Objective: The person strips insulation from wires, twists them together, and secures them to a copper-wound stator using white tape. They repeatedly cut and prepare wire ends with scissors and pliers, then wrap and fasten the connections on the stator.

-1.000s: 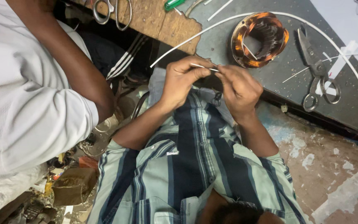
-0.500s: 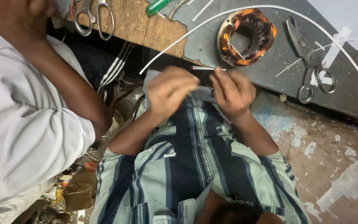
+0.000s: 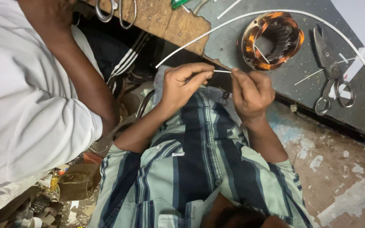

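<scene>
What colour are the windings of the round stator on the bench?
Copper-orange, on the stator; the head view shows it.

Glossy copper stator windings (image 3: 272, 40), matt wooden bench (image 3: 165, 19), steel scissors (image 3: 332, 71)

Shirt (image 3: 199, 169): pale green, navy stripes. Neighbouring person's shirt (image 3: 17, 105): white. Stator winding (image 3: 272, 40): copper-orange. Tubing (image 3: 241, 19): white. Scissors (image 3: 330, 71): dull grey. Bench surface (image 3: 233, 42): dark grey.

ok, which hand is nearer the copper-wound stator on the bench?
Right. The right hand sits just below-left of the stator; the left hand is farther left, pinching the other end of the white strip.
</scene>
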